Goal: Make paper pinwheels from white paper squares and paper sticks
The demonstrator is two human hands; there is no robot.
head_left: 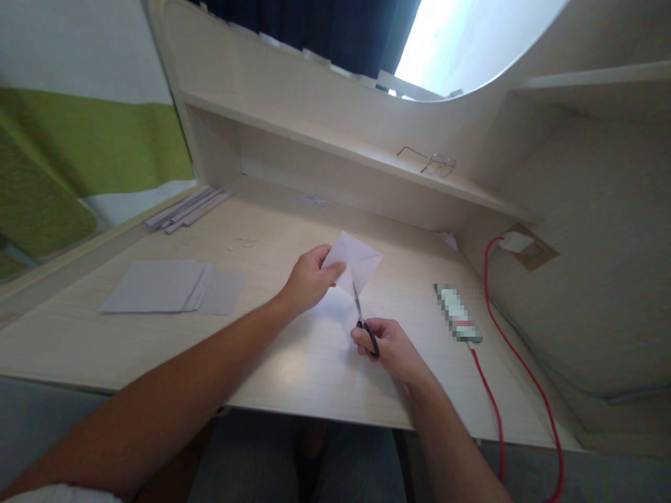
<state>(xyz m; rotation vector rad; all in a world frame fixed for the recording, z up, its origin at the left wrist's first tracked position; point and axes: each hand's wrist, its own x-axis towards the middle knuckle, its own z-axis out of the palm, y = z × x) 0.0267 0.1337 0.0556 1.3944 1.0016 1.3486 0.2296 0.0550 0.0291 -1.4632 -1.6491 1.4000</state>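
Above the desk [157, 342]: paper [356, 260], held up.
Hidden: blade tips, behind the paper.
Left hand [309, 279]: fingers pinching the paper's left corner.
Right hand [391, 348]: fingers closed through the scissors [364, 321] handles.

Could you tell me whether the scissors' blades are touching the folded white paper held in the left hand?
Touching. The head view shows the scissors, gripped by the right hand, with their blades reaching into the lower edge of the folded white paper pinched by the left hand.

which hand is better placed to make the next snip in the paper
Right. The right hand already grips the scissors, whose blades point up into the folded paper. The left hand pinches the paper's left edge, holding it above the desk.
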